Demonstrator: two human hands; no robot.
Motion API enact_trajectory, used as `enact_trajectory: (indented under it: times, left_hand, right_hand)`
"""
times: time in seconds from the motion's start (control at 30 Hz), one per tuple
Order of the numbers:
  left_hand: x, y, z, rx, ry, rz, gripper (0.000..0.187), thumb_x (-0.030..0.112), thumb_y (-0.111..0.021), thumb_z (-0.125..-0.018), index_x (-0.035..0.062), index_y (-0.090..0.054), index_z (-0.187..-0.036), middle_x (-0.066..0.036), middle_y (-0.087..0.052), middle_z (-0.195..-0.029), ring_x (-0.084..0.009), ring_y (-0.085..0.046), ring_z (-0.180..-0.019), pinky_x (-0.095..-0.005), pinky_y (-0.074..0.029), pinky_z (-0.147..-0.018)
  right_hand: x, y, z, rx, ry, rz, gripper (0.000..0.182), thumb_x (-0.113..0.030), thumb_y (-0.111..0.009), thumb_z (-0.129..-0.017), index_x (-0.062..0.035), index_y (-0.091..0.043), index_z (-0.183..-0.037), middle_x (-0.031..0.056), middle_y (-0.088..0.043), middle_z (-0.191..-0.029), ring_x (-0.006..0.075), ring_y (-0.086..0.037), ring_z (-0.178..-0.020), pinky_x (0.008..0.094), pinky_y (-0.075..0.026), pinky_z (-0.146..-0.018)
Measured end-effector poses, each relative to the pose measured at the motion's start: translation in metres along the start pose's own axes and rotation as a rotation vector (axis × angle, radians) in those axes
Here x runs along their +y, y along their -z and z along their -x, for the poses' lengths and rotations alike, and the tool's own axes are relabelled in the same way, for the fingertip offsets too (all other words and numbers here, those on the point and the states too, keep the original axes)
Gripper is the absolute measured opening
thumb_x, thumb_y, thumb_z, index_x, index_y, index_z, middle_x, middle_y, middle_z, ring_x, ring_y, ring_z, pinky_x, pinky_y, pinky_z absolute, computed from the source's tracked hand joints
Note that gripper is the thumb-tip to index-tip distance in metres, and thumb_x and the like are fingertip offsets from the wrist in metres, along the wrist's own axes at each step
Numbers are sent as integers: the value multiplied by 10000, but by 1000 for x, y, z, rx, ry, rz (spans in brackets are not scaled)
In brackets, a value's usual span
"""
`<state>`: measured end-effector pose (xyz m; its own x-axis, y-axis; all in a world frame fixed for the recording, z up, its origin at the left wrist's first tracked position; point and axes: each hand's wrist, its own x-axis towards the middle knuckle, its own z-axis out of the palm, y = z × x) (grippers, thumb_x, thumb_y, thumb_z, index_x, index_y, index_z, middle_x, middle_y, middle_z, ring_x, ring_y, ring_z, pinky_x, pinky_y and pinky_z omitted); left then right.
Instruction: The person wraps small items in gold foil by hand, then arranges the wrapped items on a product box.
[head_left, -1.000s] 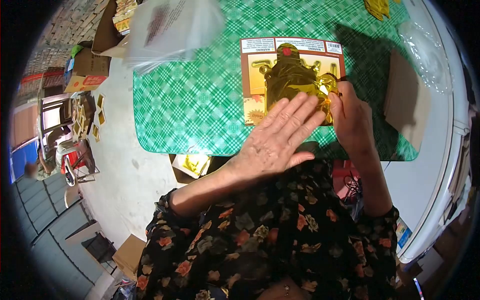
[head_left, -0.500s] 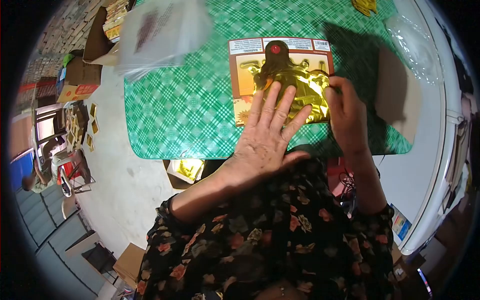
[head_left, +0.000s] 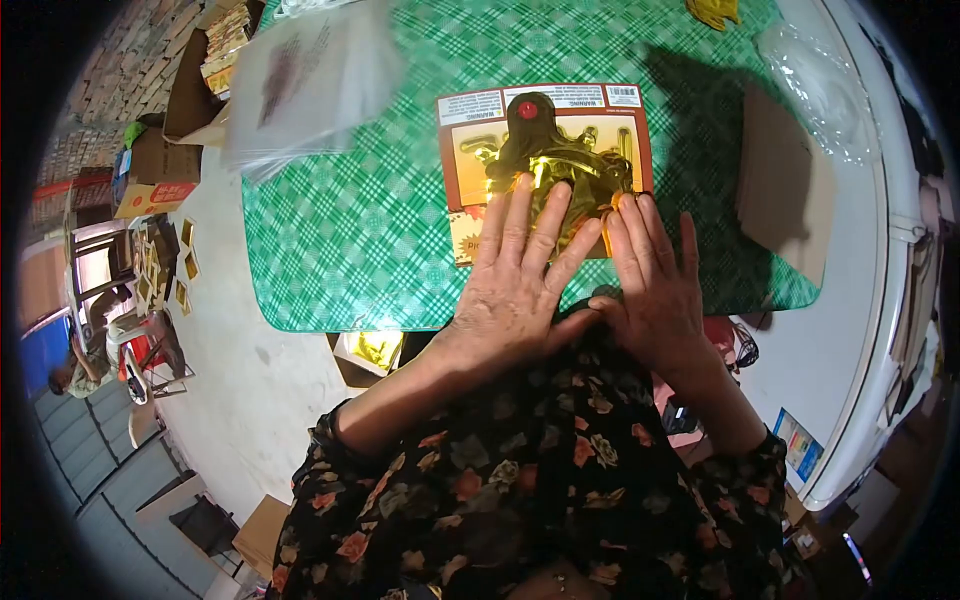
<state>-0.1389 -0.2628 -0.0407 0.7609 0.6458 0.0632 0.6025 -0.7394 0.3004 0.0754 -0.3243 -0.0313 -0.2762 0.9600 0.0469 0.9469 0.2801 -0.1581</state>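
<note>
Green table: our work surface (head_left: 330, 240); we keep the job near its front edge, so we press straight down rather than push sideways.
Printed card: flat on the table (head_left: 468, 188), tucked partly under our hands; we want it square and unmoving while we work.
Gold foil: on the card (head_left: 572, 172), lower part under our fingers, top tab clear of them; looks crinkled, so we smooth from the middle outward with light, even pressure. Thin, probably creases if dragged.
Left hand: palm down (head_left: 508, 295), fingers spread over the foil, pinching nothing; good as the steady anchor.
Right hand: laid on the foil's lower right (head_left: 655, 285), three fingers near each other, little finger apart, no pinch; we'd use it to ease that edge flat.
Red spot: on the foil's top tab (head_left: 527, 110); we leave it uncovered.
Clear plastic sheets: stacked at far left (head_left: 312, 95), apart from the card, not blocking.
Brown boards: right side (head_left: 782, 195), partly shaded, outside our reach line.
Clear plastic wrap: beyond the boards (head_left: 822, 95), no hindrance.
Box: below the table's front edge (head_left: 346, 362), gold material inside.
Yellow piece: top edge (head_left: 713, 11), well apart; can't identify.
Shadow: dark patch right of the card (head_left: 695, 110); dims our view there.
</note>
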Motion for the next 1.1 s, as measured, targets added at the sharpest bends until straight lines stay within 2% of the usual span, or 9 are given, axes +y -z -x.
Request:
enact_trajectory:
  times: [0.07, 0.27, 0.5, 0.57, 0.67, 0.7, 0.8, 0.9, 1.1]
  left_hand:
    - [-2, -1, 0, 16, 1, -18, 942, 698, -565, -959, 97, -354, -1653, -284, -212, -1724, -554, -173, -1579, -662, -138, -1280]
    - [-1, -2, 2, 122, 76, 92, 968, 726, -490, -980, 47, -336, -1653, -297, -231, -1712, -506, -169, -1600, -606, -166, -1293]
    - [2, 0, 2, 125, 99, 31, 870, 721, -495, -976, 173, -410, -1646, -291, -224, -1715, -503, -168, -1601, -594, -165, -1297]
    - [2, 2, 2, 123, 95, 33, 856, 722, -495, -974, 172, -440, -1627, -292, -233, -1711, -503, -164, -1601, -593, -156, -1300]
    - [3, 3, 2, 122, 92, 20, 825, 718, -492, -978, 159, -495, -1584, -295, -247, -1704, -501, -162, -1600, -591, -140, -1305]
    - [3, 2, 2, 123, 94, 14, 814, 716, -490, -980, 152, -516, -1568, -296, -252, -1702, -500, -162, -1600, -591, -134, -1306]
    - [2, -2, 3, 140, 93, 28, 783, 708, -488, -987, 141, -561, -1521, -297, -262, -1697, -499, -177, -1595, -593, -130, -1308]
    - [2, -4, 3, 151, 95, 29, 772, 703, -490, -992, 146, -556, -1522, -298, -266, -1695, -499, -190, -1589, -595, -128, -1309]
    - [2, -3, 3, 132, 98, 12, 780, 705, -493, -991, 164, -528, -1552, -283, -256, -1700, -492, -180, -1592, -598, -132, -1309]
  right_hand:
    - [0, -2, -2, -1, -3, -10, 874, -676, -324, -1063, 53, -463, -1524, 221, -396, -1645, 368, -300, -1584, 695, -212, -1236]
    - [-4, -4, -2, 60, 2, -14, 822, -596, -471, -1024, 59, -459, -1521, 240, -422, -1623, 404, -363, -1548, 709, -250, -1214]
    - [-4, 3, -7, 152, 62, -26, 660, -259, -695, -929, 39, -500, -1484, 208, -497, -1542, 408, -429, -1492, 687, -284, -1212]
    - [8, 6, -16, 203, 108, -20, 673, -138, -746, -862, 20, -513, -1473, 188, -536, -1485, 395, -470, -1455, 668, -313, -1203]
    - [8, 9, -54, 386, 202, -5, 651, -77, -777, -808, 2, -564, -1418, 151, -572, -1416, 373, -525, -1379, 610, -368, -1183]
    - [4, 16, -69, 401, 242, -20, 546, -70, -737, -844, 10, -607, -1368, 148, -578, -1417, 362, -532, -1358, 532, -416, -1157]
    - [7, 7, -101, 316, 247, -62, 477, -68, -697, -871, 25, -631, -1334, 144, -593, -1368, 348, -553, -1296, 464, -461, -1105]
    - [9, 4, -108, 287, 240, -29, 444, -84, -665, -901, 31, -632, -1328, 148, -613, -1249, 339, -579, -1193, 448, -493, -1023]
    - [7, 2, -113, 272, 147, -116, 304, -85, -728, -885, 5, -607, -1149, 170, -600, -1070, 376, -585, -1073, 487, -500, -941]
